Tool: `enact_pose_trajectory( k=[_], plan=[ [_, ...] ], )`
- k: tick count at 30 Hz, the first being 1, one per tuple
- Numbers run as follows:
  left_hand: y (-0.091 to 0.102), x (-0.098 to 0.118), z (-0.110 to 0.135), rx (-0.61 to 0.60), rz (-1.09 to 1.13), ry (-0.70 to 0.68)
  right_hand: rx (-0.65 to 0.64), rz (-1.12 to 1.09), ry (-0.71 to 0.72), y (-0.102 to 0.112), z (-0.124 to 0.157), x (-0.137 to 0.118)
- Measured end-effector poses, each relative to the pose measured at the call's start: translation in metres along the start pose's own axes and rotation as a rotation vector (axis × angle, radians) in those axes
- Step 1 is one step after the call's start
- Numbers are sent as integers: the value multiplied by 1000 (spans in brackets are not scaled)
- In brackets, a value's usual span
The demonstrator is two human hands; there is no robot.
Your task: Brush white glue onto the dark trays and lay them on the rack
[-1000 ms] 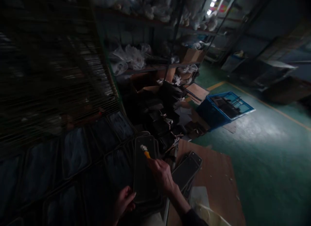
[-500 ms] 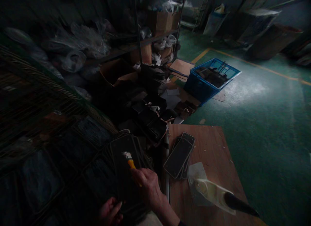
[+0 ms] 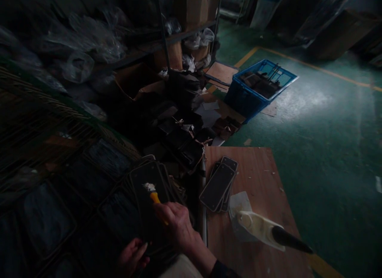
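Loosely curled, my left hand (image 3: 134, 256) sits at the near left edge of a dark panel (image 3: 147, 214); the gloom hides whether its fingers pinch it. My right hand (image 3: 176, 222) is closed round a yellow-handled brush (image 3: 154, 196), its whitened bristles over the panel's upper part. At far left, other dark panels (image 3: 47, 214) lie in rows, pale streaks across some. The panel under my brush tops a stack, between those rows and a wooden table (image 3: 256, 174). On the table, a few more panels (image 3: 219, 186) sit fanned in a pile; right of them, by a pale sheet (image 3: 238, 200), a dark-tipped bottle (image 3: 262, 228) now shows whole, cut off from view a second ago. My gaze has swung right and down, but both hands keep their places, suggesting the brushwork holds to this one piece.
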State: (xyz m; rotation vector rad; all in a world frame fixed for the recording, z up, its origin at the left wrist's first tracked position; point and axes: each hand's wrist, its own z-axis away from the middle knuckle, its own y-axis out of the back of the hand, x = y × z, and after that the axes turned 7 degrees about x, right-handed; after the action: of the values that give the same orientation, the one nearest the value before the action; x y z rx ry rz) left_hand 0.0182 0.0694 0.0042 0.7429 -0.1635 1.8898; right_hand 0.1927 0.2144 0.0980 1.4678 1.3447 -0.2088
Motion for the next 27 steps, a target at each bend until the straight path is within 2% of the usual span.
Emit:
enact_pose_trajectory(
  k=[6, 13, 17, 22, 27],
  plan=[
    [0, 3, 4, -14, -20, -16, 7, -38, -25, 9, 3, -2],
    [-4, 0, 6, -27, 76, -124, -12, 23, 26, 20, -6, -3],
    [-7, -3, 2, -28, 135, -149, -82, 120, 88, 23, -25, 0],
    [-9, -10, 0, -85, 237, -229, -167, 228, 197, 24, -59, 2],
    [-13, -20, -5, -64, 322, -271, -240, 315, 280, 19, -86, 3]
  ],
)
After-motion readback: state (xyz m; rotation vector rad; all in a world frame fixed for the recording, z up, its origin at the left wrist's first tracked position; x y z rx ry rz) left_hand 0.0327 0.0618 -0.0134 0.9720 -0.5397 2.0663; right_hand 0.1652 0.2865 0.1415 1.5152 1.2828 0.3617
